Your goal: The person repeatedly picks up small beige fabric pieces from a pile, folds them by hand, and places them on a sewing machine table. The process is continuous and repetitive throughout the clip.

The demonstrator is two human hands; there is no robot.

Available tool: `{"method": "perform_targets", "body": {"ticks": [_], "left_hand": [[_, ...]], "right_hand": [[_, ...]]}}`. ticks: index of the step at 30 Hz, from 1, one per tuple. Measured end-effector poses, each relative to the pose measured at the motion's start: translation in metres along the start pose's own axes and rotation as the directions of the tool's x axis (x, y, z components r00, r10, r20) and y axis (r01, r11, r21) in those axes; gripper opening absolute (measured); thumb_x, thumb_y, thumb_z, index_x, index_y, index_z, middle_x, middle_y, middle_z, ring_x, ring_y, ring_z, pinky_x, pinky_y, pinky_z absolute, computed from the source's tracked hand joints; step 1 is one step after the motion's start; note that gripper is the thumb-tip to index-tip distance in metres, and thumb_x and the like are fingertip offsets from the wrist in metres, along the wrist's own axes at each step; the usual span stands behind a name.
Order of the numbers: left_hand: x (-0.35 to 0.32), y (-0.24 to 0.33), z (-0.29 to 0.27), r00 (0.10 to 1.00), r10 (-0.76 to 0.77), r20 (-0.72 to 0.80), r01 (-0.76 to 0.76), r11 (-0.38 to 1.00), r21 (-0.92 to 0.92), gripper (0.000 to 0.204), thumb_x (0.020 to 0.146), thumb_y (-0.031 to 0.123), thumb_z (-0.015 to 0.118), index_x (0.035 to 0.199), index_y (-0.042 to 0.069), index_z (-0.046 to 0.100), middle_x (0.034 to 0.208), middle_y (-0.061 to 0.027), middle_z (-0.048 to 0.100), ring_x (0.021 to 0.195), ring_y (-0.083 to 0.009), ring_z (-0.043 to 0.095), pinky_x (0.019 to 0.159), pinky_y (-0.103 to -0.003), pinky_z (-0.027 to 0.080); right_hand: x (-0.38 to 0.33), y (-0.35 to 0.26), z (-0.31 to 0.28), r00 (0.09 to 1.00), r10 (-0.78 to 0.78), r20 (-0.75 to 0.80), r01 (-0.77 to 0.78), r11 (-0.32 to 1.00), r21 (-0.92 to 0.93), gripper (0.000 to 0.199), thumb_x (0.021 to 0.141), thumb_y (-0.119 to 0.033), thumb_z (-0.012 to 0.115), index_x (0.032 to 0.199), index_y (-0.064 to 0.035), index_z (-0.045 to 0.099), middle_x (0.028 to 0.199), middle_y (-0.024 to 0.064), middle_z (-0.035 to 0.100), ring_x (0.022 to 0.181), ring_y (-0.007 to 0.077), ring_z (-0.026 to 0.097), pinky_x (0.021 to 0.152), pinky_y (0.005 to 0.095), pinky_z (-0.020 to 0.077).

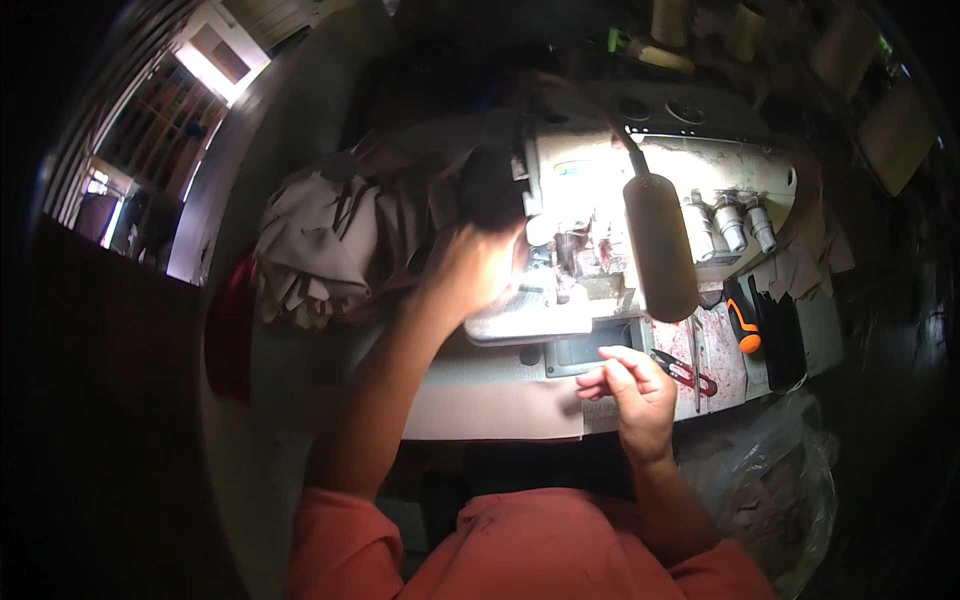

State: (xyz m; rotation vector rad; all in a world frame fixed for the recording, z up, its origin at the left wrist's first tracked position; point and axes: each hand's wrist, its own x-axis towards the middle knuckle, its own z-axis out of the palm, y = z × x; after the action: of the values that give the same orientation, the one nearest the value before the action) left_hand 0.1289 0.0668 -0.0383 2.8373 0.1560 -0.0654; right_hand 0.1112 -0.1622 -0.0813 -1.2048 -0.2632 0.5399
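A white sewing machine [775, 180], lit by strong glare, stands in front of me. My left hand [480, 265] reaches to its left side, beside the needle area and above the bright work plate [530, 325]. Blur, glare and shadow hide its fingertips. Nearer to me, my right hand [645, 395] hovers over the front edge of the table. Its fingers are curled, with the thumb close to them; anything pinched there is too small to make out. Just right of that hand lie red-handled thread snips [695, 378] and metal tweezers [696, 365].
A dark lamp head [660, 250] hangs before the machine. Pale fabric pieces [320, 240] are heaped at the left. A black tool with an orange part [745, 325] lies right, above a clear plastic bag [780, 480]. Thread cones [745, 32] stand at the back.
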Motion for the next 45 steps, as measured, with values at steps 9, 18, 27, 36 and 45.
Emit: {"method": "perform_targets", "body": {"ticks": [9, 18, 27, 36, 45], "left_hand": [[-0.014, -0.029, -0.017, 0.803, -0.167, -0.572, 0.058, 0.977, -0.204, 0.022, 0.085, 0.013, 0.042, 0.1, 0.001, 0.053, 0.098, -0.0154, 0.057, 0.088, -0.0264, 0.056, 0.076, -0.034, 0.044], [-0.104, 0.059, 0.085, 0.939, -0.089, -0.332, -0.034, 0.938, -0.346, 0.021, 0.07, 0.022, 0.062, 0.074, 0.003, 0.055, 0.074, -0.0083, 0.052, 0.077, -0.0252, 0.048, 0.071, -0.033, 0.038], [-0.104, 0.055, 0.094, 0.819, 0.052, -0.571, -0.397, 0.771, -0.498, 0.007, 0.071, 0.009, 0.06, 0.07, 0.002, 0.059, 0.073, -0.0065, 0.052, 0.079, -0.0226, 0.048, 0.072, -0.032, 0.04], [-0.194, 0.065, 0.081, 0.89, -0.078, -0.448, -0.411, 0.286, -0.866, 0.029, 0.078, 0.03, 0.055, 0.097, 0.007, 0.052, 0.087, -0.0134, 0.051, 0.078, -0.0235, 0.05, 0.068, -0.035, 0.04], [-0.232, -0.06, 0.028, 0.335, -0.915, -0.227, -0.737, -0.104, -0.667, 0.05, 0.085, 0.035, 0.042, 0.12, -0.001, 0.037, 0.121, -0.0127, 0.042, 0.112, -0.0229, 0.039, 0.093, -0.035, 0.031]], "right_hand": [[-0.032, -0.007, -0.021, 0.998, -0.062, -0.022, 0.06, 0.993, -0.098, 0.019, 0.085, -0.007, 0.042, 0.098, 0.0041, 0.05, 0.075, 0.0126, 0.059, 0.063, 0.0154, 0.057, 0.062, 0.0247, 0.047], [-0.05, -0.015, -0.023, 1.0, -0.002, 0.024, 0.006, 0.981, -0.194, 0.019, 0.085, -0.007, 0.043, 0.098, 0.0037, 0.05, 0.076, 0.0117, 0.059, 0.065, 0.0137, 0.057, 0.062, 0.0235, 0.0463], [-0.039, -0.011, -0.012, 0.999, 0.046, -0.02, -0.051, 0.928, -0.37, 0.023, 0.08, -0.006, 0.051, 0.101, 0.0036, 0.05, 0.086, 0.0104, 0.058, 0.07, 0.0127, 0.054, 0.064, 0.0223, 0.0443], [-0.024, -0.032, 0.053, 0.962, 0.068, 0.263, 0.023, 0.944, -0.329, 0.006, 0.075, -0.003, 0.057, 0.077, 0.0009, 0.053, 0.077, 0.0057, 0.058, 0.07, 0.0096, 0.054, 0.063, 0.0215, 0.0432], [-0.026, -0.024, 0.028, 0.952, 0.238, 0.194, -0.26, 0.96, 0.102, 0.014, 0.08, -0.009, 0.05, 0.087, 0.0026, 0.052, 0.076, 0.0091, 0.058, 0.067, 0.0136, 0.058, 0.063, 0.0256, 0.0489]]}}
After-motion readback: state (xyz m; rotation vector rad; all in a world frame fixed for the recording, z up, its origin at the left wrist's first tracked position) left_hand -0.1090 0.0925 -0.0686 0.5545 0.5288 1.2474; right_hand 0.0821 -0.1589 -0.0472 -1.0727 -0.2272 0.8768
